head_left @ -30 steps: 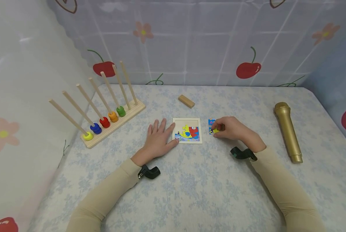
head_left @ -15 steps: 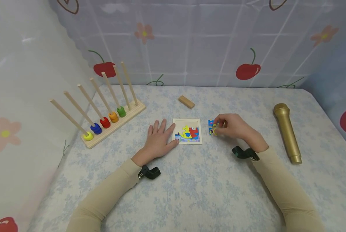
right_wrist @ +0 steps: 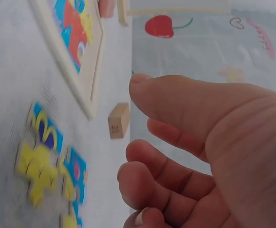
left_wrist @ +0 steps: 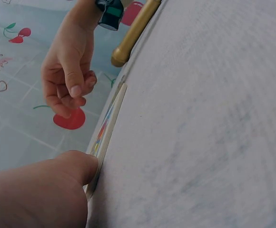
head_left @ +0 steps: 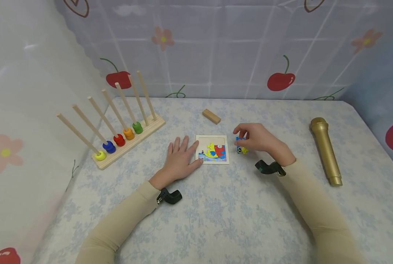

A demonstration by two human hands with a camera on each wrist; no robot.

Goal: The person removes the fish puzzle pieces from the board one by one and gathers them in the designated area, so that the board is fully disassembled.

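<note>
Pale wood forms the puzzle frame (head_left: 212,139), located immediately right of the left hand (head_left: 178,161). Left-hand fingers are spread, with thumb and forefinger at the frame's edge. The right hand (head_left: 259,137) is positioned over the loose puzzle pieces (right_wrist: 39,171), fingers bent, thumb and fingertips apart. A wooden block (head_left: 211,116) lies forward of both hands, beyond the frame.

On the blue-floral tabletop (head_left: 216,220) lies a jigsaw tray (head_left: 216,139); left of it, a peg rack (head_left: 135,139); behind it, a wooden block (head_left: 211,116); right, jigsaw pieces (head_left: 241,150), then a golden microphone (head_left: 326,152).
</note>
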